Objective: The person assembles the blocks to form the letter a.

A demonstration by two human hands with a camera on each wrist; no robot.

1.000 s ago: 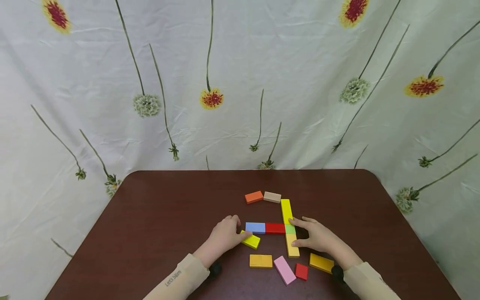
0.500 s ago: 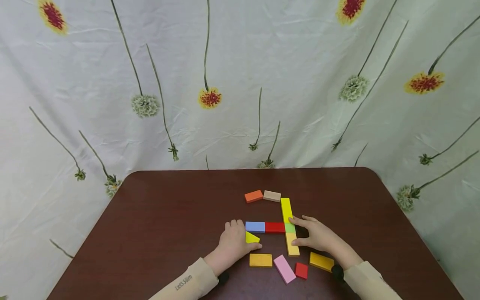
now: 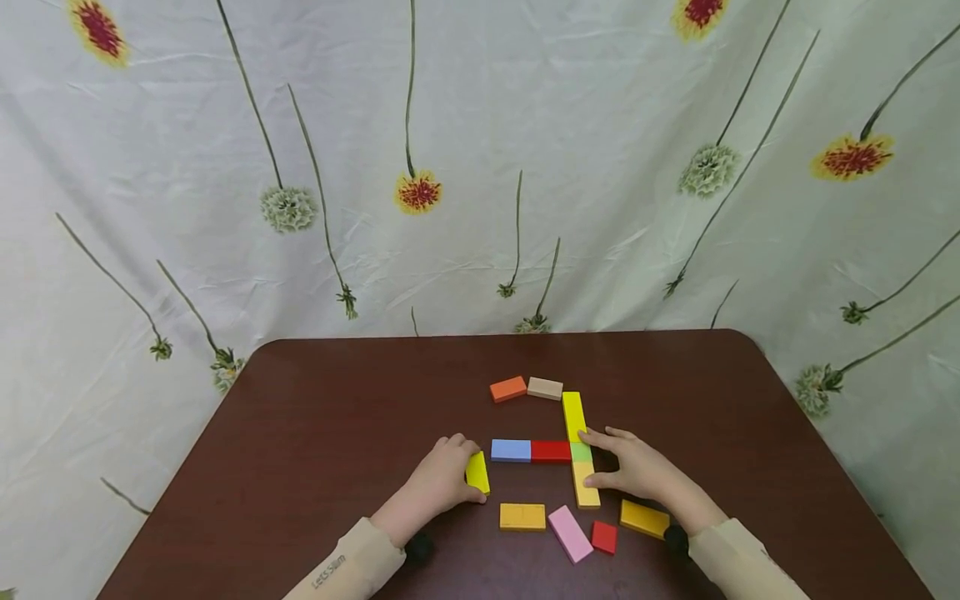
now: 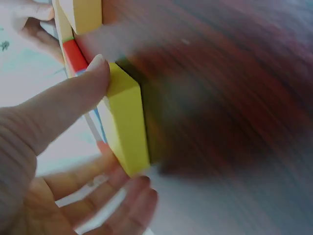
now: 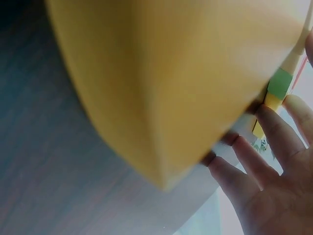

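My left hand [image 3: 431, 483] grips a bright yellow block [image 3: 477, 472] at its two ends, thumb on the near end and fingers at the far one. In the left wrist view the same yellow block [image 4: 126, 120] sits over the tabletop, between thumb and fingertips. To its right lies a row of a blue block [image 3: 511, 451] and a red block [image 3: 551, 452]. The row meets a column made of a yellow block [image 3: 573, 413], a small green block [image 3: 581, 452] and a pale orange block [image 3: 587, 490]. My right hand [image 3: 637, 467] rests at this column with thumb and forefinger spread.
Nearer me lie an orange-yellow block [image 3: 522, 517], a pink block [image 3: 570, 535], a small red block [image 3: 604, 537] and another orange-yellow block [image 3: 644, 518] beside the right wrist. Behind are an orange block [image 3: 508, 389] and a beige block [image 3: 545, 388]. All are on a dark brown table [image 3: 337, 400].
My left hand has closed round the yellow block, turned it from slanting to nearly lengthwise and drawn it left, away from the blue block. The right hand has stayed at the column.
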